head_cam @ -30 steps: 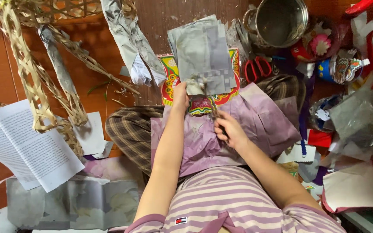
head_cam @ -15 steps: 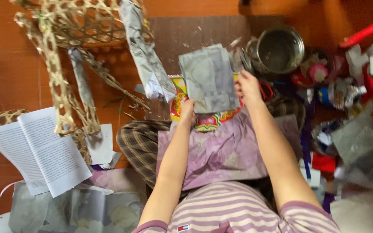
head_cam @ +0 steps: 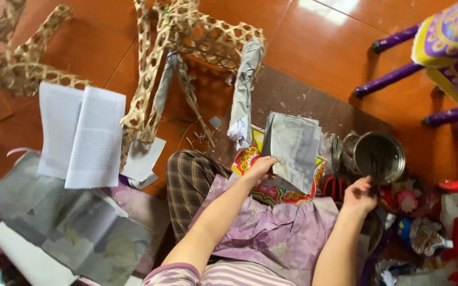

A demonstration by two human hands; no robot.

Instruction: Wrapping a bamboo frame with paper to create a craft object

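My left hand [head_cam: 259, 168] grips the lower left edge of a folded grey paper sheet [head_cam: 294, 148], which stands tilted over a red and yellow patterned sheet [head_cam: 271, 194]. My right hand [head_cam: 359, 195] is apart from the paper, fingers loosely spread, just below a metal pot [head_cam: 380, 157] and beside red scissors [head_cam: 335, 188]. It holds nothing that I can see. A crumpled purple paper [head_cam: 276, 235] lies across my lap.
A woven bamboo frame [head_cam: 186, 42] partly wrapped in grey paper lies on the orange floor ahead. Open printed pages [head_cam: 80, 135] and grey sheets [head_cam: 75, 228] lie at left. A purple-legged stool [head_cam: 441, 47] stands at top right. Colourful clutter [head_cam: 441, 233] fills the right.
My right hand let go of the grey paper and moved right and down toward the pot. The left hand still holds the sheet. The view tilted further forward.
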